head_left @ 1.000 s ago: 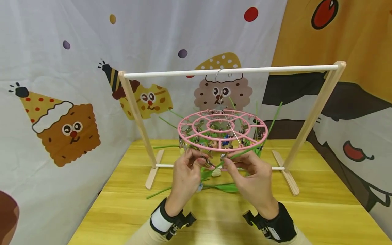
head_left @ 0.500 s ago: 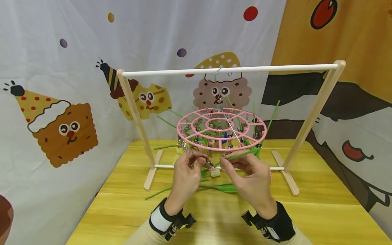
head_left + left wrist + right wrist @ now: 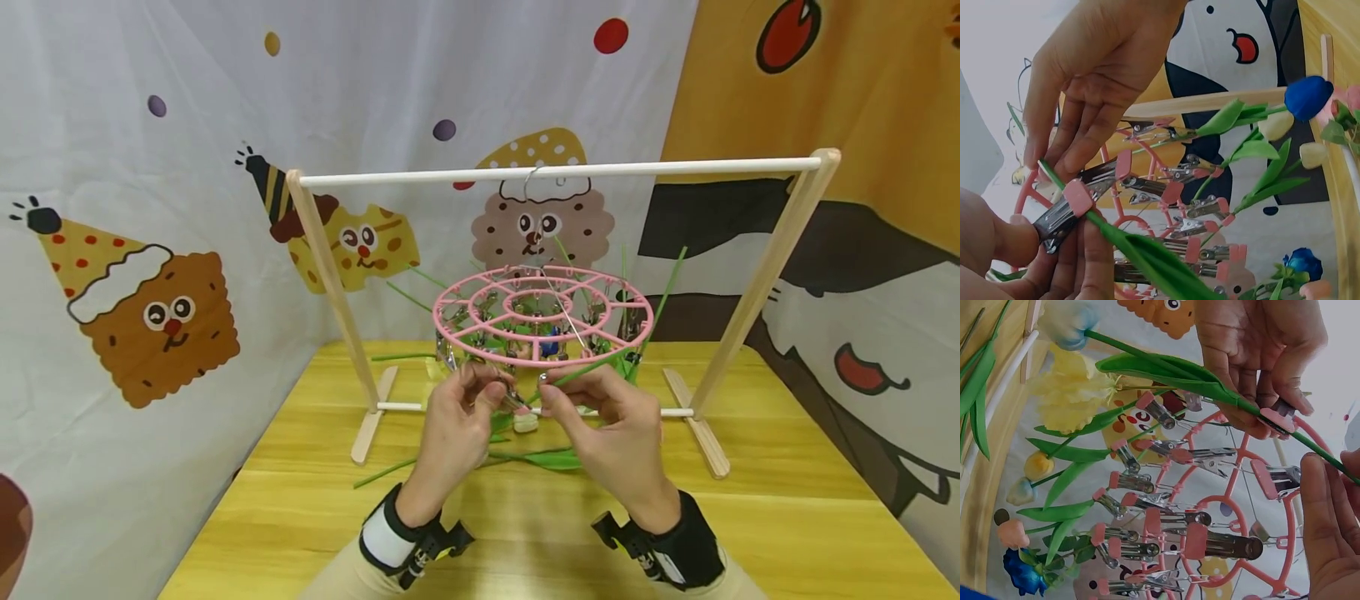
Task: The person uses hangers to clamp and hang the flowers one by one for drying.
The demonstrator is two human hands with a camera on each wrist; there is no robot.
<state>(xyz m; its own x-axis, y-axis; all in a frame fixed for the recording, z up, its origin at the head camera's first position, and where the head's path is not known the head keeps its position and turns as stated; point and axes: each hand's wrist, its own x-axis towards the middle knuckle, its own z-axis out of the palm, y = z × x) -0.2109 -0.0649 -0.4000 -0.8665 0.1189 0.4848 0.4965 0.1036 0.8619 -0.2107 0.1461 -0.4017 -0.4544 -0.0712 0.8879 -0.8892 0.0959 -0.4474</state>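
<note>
My left hand pinches a metal clip with pink tips, squeezed between thumb and fingers. Between those tips runs the green stem of an artificial tulip. Its white-and-blue head and long leaf extend past the left hand in the right wrist view. My right hand pinches the stem near its end, beside the clip. Just above both hands hangs a round pink drying rack. Many similar clips dangle from it, several gripping other flower stems.
A wooden stand with a white top bar holds the rack by its hook. More artificial flowers hang head down, including a blue tulip and a yellow flower. A leafy stem lies on the wooden table.
Both hands stay almost in place, still at the clip and stem. The pale blue patch seen near the left wrist a second ago no longer shows. The head view has shifted slightly.
</note>
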